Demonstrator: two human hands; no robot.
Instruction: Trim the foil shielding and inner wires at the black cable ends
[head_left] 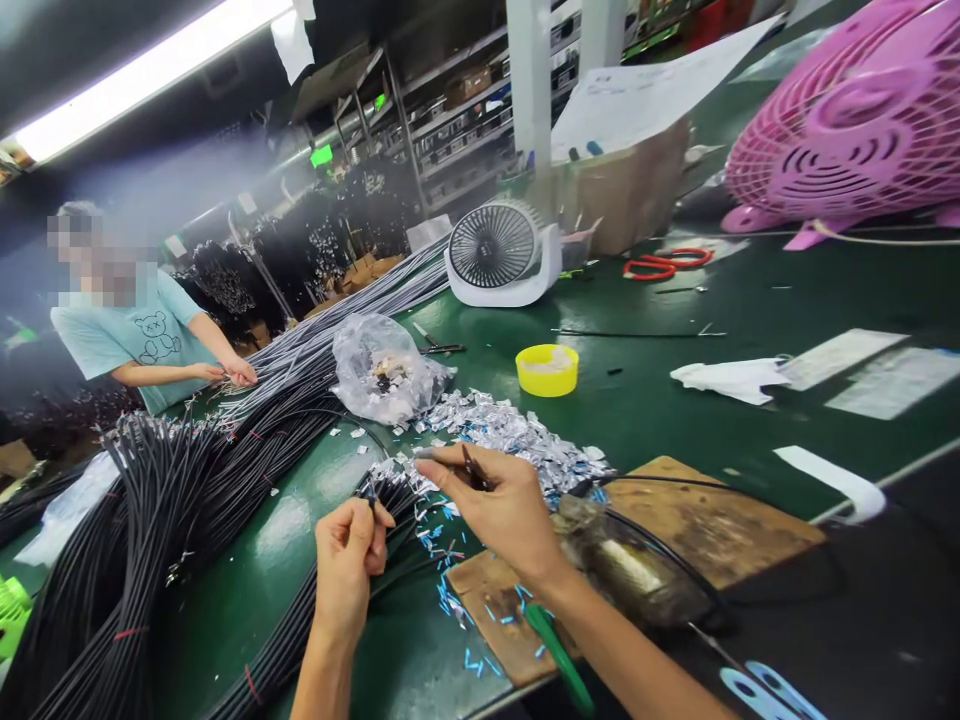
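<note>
My left hand (349, 550) pinches cable (372, 498);
right hand (506, 505) grips dark piece (475, 470); tub (547, 378) at its one o'clock

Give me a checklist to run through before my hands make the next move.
1. Left hand near the black cables: ok, fingers closed by their ends.
2. What the left grip pinches: cannot tell, too small.
3. Right hand holding the dark slim tool: ok.
4. Surface by the hands free of scraps: not ok, silver pieces and blue bits lie there.
5. Co-worker's hands apart from yours: ok, farther back at left.
</note>
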